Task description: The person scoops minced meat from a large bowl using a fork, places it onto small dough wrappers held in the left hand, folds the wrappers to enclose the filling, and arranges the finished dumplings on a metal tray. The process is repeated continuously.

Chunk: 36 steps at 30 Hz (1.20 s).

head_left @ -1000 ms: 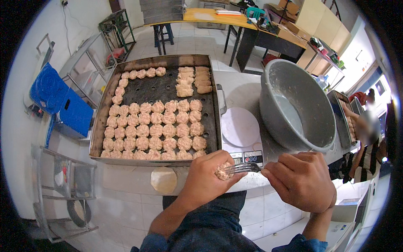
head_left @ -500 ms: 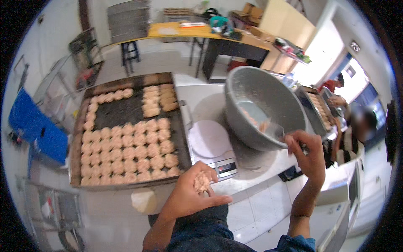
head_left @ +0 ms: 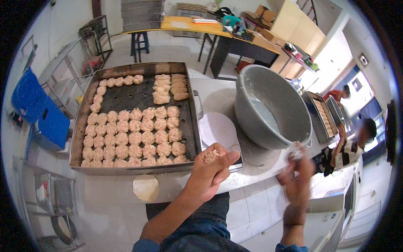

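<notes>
My left hand (head_left: 208, 174) is closed around a small dumpling (head_left: 211, 157) with pale, lumpy meat filling showing at the top of the fist. It hovers at the table's near edge, in front of the kitchen scale (head_left: 217, 129). My right hand (head_left: 297, 178), smeared by motion, grips a spoon (head_left: 296, 154) just below the near rim of a big grey basin (head_left: 268, 113). Left of the scale, a dark metal tray (head_left: 130, 99) bears rows of filled dumplings (head_left: 135, 138). A round pale wrapper or disc (head_left: 145, 187) lies in front of the tray.
A white table (head_left: 205, 86) carries tray, scale and basin. Another tray of dumplings (head_left: 322, 111) stands to the right, near a person in a striped top (head_left: 350, 152); a second person in red (head_left: 334, 95) is farther back. A blue bin (head_left: 49, 130) stands at the left.
My right hand has drawn the spoon out of the basin and down toward me. My left hand has risen slightly rightward and closed more tightly around the dumpling. The whole view has shifted a little.
</notes>
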{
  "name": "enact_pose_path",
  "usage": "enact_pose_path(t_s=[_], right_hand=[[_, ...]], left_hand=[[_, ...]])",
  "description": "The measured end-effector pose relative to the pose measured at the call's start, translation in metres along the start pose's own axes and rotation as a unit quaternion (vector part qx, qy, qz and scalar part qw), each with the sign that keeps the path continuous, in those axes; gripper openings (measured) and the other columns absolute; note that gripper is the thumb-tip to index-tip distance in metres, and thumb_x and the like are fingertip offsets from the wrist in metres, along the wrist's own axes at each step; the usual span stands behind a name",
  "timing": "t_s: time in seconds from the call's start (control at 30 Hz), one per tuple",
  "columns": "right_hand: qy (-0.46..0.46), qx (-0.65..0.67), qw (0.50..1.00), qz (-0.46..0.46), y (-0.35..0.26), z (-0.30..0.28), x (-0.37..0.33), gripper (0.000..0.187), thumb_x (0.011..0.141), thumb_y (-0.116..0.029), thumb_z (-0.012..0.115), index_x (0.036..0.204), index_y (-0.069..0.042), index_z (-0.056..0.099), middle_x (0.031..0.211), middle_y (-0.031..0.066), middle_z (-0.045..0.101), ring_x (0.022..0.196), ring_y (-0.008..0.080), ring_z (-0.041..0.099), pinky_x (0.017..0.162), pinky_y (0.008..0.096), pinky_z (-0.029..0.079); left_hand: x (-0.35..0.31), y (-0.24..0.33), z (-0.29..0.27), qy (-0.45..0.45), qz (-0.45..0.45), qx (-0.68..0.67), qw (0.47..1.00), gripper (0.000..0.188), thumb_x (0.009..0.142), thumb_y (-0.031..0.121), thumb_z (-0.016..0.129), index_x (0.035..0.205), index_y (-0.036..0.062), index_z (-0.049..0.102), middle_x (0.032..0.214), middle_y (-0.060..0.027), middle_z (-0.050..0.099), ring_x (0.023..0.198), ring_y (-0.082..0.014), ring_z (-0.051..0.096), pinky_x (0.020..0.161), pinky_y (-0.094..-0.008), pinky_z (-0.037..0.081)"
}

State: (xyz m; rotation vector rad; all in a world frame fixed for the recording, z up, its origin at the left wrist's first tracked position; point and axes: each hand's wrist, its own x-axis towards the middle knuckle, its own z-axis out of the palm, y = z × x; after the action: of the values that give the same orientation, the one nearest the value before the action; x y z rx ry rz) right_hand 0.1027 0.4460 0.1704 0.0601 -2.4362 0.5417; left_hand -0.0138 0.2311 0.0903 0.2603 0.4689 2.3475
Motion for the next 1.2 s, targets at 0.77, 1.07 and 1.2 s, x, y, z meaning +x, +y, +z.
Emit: enact_pose_path(t_s=[0.77,1.07,1.2], right_hand=[[-0.178,0.184,0.965,0.064,-0.017,0.127,0.083,0.038,0.085,-0.007,0.072,0.106,0.000,0.042,0.102,0.0241,0.068,0.087,0.0448,0.069,0.074,0.0439,0.059],[-0.356,0.066,0.932,-0.018,0.017,0.130,0.107,0.043,0.082,-0.009,0.075,0.106,-0.001,0.041,0.127,0.0206,0.061,0.115,0.0423,0.058,0.094,0.0434,0.050],[-0.367,0.081,0.924,-0.075,0.027,0.135,0.113,0.026,0.090,-0.009,0.065,0.105,0.000,0.045,0.115,0.0216,0.062,0.111,0.0438,0.058,0.092,0.0471,0.049]], left_hand=[[-0.017,0.020,0.008,0.056,0.361,0.178,0.914,0.107,0.082,0.051,0.062,0.159,0.0007,0.007,0.166,-0.0181,0.011,0.152,-0.0326,0.018,0.121,-0.0431,0.021],[-0.157,0.099,-0.079,0.040,0.202,0.409,0.889,0.062,0.082,0.054,0.066,0.101,-0.0044,0.063,0.087,-0.0268,0.068,0.068,-0.0360,0.069,0.062,-0.0475,0.058],[-0.185,0.122,-0.123,0.101,0.198,0.409,0.885,0.071,0.081,0.061,0.069,0.100,-0.0071,0.064,0.095,-0.0250,0.068,0.081,-0.0361,0.070,0.072,-0.0456,0.056]])
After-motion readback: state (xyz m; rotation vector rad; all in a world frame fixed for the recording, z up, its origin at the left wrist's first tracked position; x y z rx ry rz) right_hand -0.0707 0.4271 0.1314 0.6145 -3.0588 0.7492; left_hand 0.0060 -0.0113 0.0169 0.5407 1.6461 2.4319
